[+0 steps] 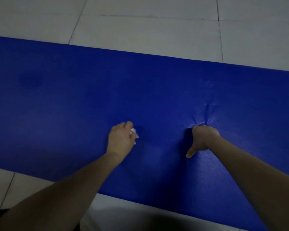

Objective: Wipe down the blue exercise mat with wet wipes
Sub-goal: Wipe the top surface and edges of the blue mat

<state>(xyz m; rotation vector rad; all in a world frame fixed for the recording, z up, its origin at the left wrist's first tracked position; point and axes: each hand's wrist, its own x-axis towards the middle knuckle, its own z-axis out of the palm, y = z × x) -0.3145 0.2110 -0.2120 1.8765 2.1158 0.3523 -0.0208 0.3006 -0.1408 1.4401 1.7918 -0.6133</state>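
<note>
The blue exercise mat (73, 100) lies flat across the tiled floor, running from left to right through the view. My left hand (121, 140) rests on the mat near its middle, fingers curled round a crumpled white wet wipe (134, 132) that peeks out at the knuckles. My right hand (201, 139) presses down on the mat further right, fingers curled under so the knuckles dig in and the mat puckers into creases around them. Its thumb sticks out toward me along the surface.
Pale floor tiles (148, 27) with dark grout lines lie beyond the mat's far edge and also at its near edge. A dark shadow falls on the floor at the bottom centre. A dark patch of clothing shows at the bottom left corner.
</note>
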